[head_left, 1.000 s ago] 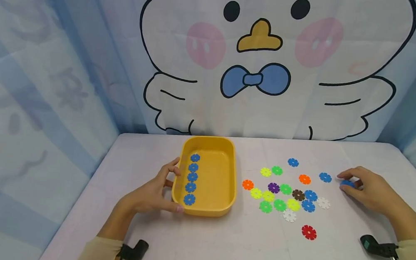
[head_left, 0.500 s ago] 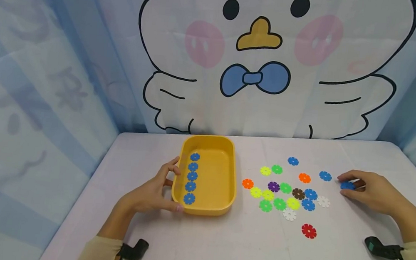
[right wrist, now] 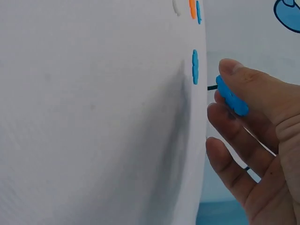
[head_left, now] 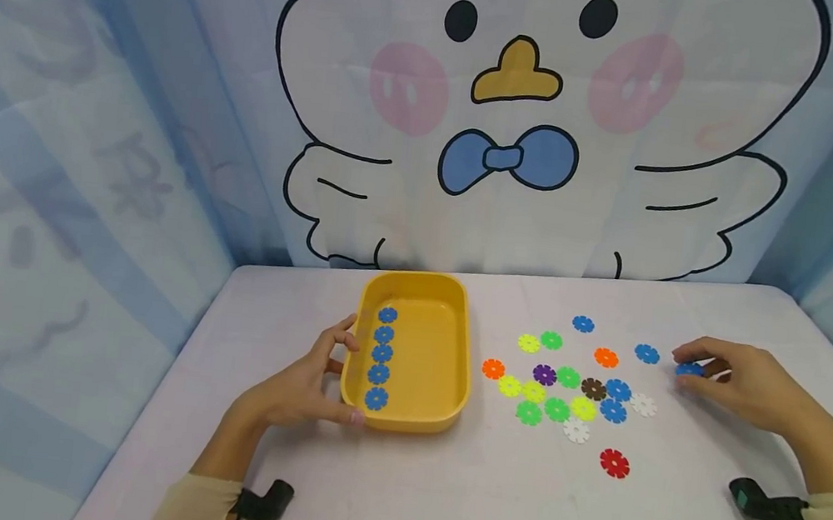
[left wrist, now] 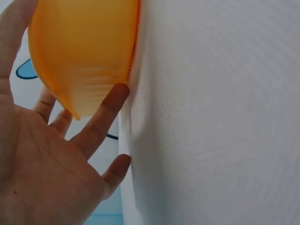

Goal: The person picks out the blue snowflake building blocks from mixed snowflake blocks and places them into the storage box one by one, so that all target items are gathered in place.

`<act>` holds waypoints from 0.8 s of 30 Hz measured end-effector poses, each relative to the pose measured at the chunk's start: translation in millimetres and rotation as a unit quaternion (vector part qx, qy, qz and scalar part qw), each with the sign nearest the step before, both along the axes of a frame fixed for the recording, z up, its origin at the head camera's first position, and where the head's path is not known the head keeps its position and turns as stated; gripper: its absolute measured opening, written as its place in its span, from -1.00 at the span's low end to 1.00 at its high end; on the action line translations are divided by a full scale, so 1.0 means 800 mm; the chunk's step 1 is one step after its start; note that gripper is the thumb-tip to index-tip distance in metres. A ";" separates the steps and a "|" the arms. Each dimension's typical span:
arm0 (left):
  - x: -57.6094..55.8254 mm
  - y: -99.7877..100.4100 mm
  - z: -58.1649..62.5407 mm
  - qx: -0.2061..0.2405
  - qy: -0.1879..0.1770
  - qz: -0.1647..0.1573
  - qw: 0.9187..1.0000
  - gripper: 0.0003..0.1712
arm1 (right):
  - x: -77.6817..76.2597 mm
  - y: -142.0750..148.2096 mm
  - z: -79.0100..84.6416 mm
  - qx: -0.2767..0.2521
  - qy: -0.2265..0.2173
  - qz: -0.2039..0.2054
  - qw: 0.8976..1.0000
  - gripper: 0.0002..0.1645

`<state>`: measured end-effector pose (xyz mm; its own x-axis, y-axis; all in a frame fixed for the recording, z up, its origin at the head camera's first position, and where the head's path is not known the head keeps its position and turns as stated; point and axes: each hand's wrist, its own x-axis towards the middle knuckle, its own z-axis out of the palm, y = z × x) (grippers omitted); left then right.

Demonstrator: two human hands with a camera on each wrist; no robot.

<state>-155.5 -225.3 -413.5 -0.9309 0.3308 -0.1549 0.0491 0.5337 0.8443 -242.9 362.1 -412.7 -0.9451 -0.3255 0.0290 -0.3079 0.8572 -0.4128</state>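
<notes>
My left hand (head_left: 307,383) holds the yellow plastic tray (head_left: 464,357) by its left side, thumb near the front left corner and fingers at the left rim. In the left wrist view its fingertips touch the tray's outer wall (left wrist: 89,42). Along the left inside of the tray lies a column of several blue flower-shaped discs (head_left: 381,353). Off to the right, my right hand (head_left: 751,384) pinches another blue notched disc (right wrist: 231,96) between thumb and fingers, held above the white tabletop in the right wrist view. A loose blue disc (head_left: 647,354) lies just left of that hand.
Between tray and right hand, several notched discs lie scattered: a purple one (head_left: 544,374), a brown one (head_left: 594,388), and green, yellow, orange, white and blue ones. A red disc (head_left: 614,463) lies nearest the front. A cartoon-printed curtain (head_left: 511,219) hangs behind the table.
My right hand keeps hold of the blue disc; its wrist has shifted slightly right and toward the front. My left hand and the tray stay in place.
</notes>
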 end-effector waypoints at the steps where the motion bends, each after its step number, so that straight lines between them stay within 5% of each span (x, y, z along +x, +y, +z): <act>1: 0.000 0.000 0.000 0.001 0.001 -0.002 1.000 0.02 | 0.001 -0.002 0.003 0.000 0.007 0.002 1.000 -0.49; 24: 0.001 -0.002 0.002 -0.003 0.002 -0.003 1.000 0.05 | 0.018 -0.081 0.048 -0.056 0.101 0.050 0.992 -0.56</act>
<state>-154.4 -226.8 -411.8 -0.9293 0.3356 -0.1540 0.0553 0.5387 0.8407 -228.3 297.7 -374.3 -0.8799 -0.4011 0.2546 -0.4744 0.7711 -0.4246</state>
